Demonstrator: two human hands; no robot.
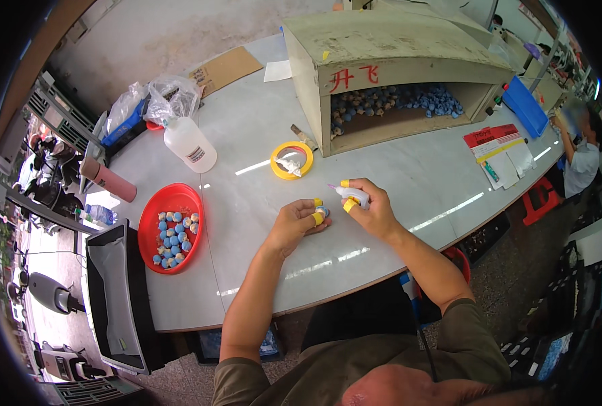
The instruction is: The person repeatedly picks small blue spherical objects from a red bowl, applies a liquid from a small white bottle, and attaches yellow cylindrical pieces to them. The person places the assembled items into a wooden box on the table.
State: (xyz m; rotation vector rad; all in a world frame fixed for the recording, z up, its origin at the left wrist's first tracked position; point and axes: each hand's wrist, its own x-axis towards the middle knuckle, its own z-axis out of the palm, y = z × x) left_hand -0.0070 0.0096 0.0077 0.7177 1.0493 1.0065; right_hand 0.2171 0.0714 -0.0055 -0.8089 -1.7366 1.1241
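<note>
Between its yellow-wrapped thumb and finger, my left hand (296,224) pinches a small blue and pale piece (322,211). My right hand (374,211) is closed around a small white squeeze bottle (355,195), whose thin pinkish nozzle points left, a little above the left hand and apart from the piece. Yellow wraps also cover the right thumb and forefinger. Beyond the hands lies a yellow ring-shaped dish (274,161) with crumpled white material in it. To the left, a red oval tray (145,223) holds several blue and cream small pieces (172,240).
A beige box (389,40) with an open front stands at the back, many blue and cream pieces inside. Leftward are a white plastic bottle (189,143), a pink tumbler (109,179) and a black bin (115,298). Papers (500,152) and a blue tray (525,107) lie right; another person (580,162) sits beyond.
</note>
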